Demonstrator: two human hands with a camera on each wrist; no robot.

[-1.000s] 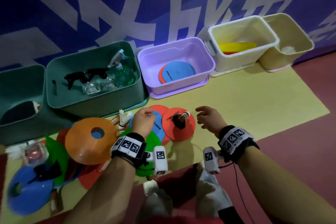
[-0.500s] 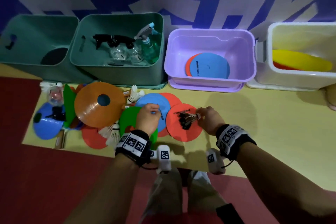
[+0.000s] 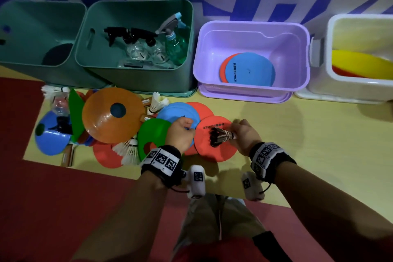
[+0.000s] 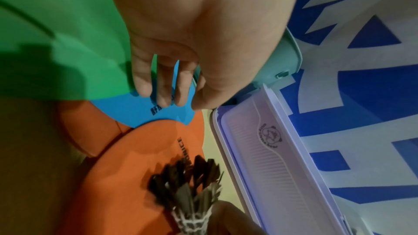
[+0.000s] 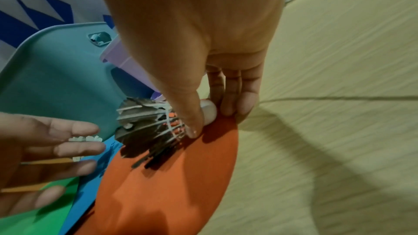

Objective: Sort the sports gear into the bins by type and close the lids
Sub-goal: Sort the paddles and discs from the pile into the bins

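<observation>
Right hand: your right hand pinches the cork end of the black shuttlecock, thumb and fingers clamped on it.
Shuttlecock: it lies on the red disc, feathers pointing left.
Left hand: your left hand rests on the blue disc, fingers loosely bent and apart, gripping nothing.
Bins: the purple bin holds 2 flat discs; the green bin holds spray bottles.
</observation>
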